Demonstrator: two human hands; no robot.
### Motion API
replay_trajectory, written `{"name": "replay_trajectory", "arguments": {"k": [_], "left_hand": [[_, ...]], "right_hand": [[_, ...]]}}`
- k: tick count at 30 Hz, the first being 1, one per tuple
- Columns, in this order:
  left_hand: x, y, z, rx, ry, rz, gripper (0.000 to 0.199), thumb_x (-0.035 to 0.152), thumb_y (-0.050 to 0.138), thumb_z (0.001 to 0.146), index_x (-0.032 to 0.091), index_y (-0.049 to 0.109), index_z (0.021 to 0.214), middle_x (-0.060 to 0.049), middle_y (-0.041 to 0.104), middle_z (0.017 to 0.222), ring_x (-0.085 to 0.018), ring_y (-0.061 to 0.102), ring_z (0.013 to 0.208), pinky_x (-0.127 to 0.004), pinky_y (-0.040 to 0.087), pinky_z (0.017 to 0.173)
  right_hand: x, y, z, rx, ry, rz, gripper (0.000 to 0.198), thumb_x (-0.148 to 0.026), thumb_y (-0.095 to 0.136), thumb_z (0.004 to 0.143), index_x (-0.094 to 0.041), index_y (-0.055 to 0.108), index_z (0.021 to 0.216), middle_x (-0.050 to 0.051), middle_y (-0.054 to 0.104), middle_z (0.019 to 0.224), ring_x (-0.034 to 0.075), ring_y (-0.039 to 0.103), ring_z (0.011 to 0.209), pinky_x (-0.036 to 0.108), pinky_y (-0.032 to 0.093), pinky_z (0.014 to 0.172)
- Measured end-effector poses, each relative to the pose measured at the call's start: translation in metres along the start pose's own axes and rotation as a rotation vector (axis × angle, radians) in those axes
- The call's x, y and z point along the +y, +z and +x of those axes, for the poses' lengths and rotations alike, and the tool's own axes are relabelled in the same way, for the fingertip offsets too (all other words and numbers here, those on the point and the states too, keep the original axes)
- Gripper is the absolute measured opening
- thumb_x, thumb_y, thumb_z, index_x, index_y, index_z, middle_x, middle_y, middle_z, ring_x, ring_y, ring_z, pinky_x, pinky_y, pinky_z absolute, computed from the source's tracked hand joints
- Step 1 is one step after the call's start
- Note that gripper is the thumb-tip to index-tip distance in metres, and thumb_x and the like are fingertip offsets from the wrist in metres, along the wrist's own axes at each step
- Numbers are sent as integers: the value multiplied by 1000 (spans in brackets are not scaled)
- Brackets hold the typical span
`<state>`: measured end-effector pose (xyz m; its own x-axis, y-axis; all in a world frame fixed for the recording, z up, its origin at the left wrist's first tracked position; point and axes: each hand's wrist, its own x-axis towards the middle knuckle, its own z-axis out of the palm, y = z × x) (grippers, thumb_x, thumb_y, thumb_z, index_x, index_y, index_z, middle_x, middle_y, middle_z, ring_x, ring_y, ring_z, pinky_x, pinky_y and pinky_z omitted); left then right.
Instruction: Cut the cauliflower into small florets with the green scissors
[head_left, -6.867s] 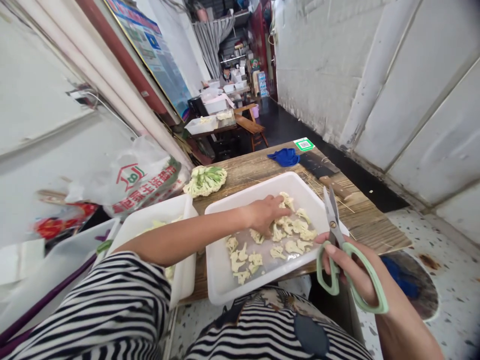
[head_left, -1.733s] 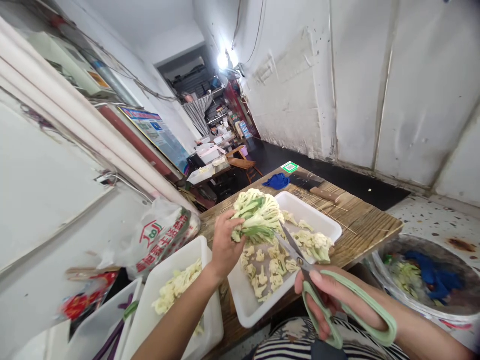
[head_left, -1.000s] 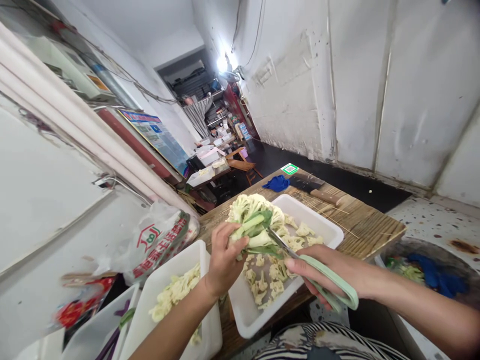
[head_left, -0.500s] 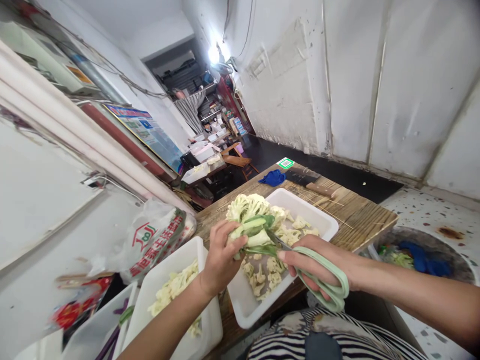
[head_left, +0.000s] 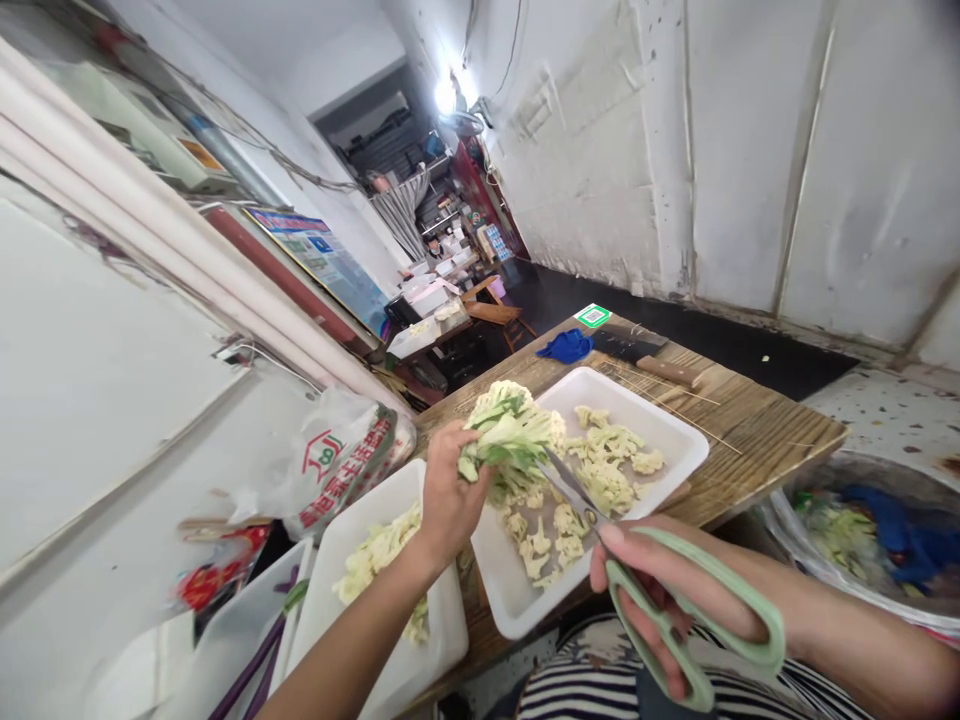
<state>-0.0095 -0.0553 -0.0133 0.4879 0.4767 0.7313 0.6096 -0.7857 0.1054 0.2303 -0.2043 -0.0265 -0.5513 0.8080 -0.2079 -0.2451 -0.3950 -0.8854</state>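
Observation:
My left hand [head_left: 454, 490] is closed around the stem end of a cauliflower head [head_left: 517, 425] with green leaf stalks, held over a white tray [head_left: 686, 450]. In my right hand [head_left: 660, 580] is a pair of scissors [head_left: 694, 590] with pale green handles. Their blades are parted and reach up to the cauliflower's underside. Loose cauliflower florets [head_left: 607, 455] lie spread in the tray below. To the left of it, a deeper white bin [head_left: 450, 640] holds more cut florets, partly hidden by my left forearm.
On the wooden table [head_left: 780, 430] lie a cleaver [head_left: 660, 362], a blue cloth [head_left: 566, 346], thin skewers [head_left: 675, 400] and a green code card [head_left: 592, 316]. A lined waste bin [head_left: 787, 520] stands at right. At left are a plastic bag [head_left: 337, 460] and a tub with purple vegetables [head_left: 262, 650].
The scissors have drawn back right and down from the cauliflower, and their handles have spread. The cauliflower has turned in my left hand. The view has shifted slightly.

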Motion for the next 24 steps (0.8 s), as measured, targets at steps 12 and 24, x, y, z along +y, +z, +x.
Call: {"name": "replay_trajectory", "arguments": {"k": [12,24], "left_hand": [[14,12,16,-117,-201,-24,21,36,50,92,20,57,102,-6,63,99,-20,58,96,-35,44,89],[23,27,37,-222,-498,-152,19,29,63,71,21,54,86,1,59,88,-18,55,88,-31,41,83]], "right_hand": [[8,7,8,173,-89,-334,64,-73,31,89,-15,59,91,-3,52,49,12,53,42,22,41,46],[20,7,9,198,-75,-204,57,-72,36,89,-18,53,80,-3,53,58,12,56,44,21,41,42]]}}
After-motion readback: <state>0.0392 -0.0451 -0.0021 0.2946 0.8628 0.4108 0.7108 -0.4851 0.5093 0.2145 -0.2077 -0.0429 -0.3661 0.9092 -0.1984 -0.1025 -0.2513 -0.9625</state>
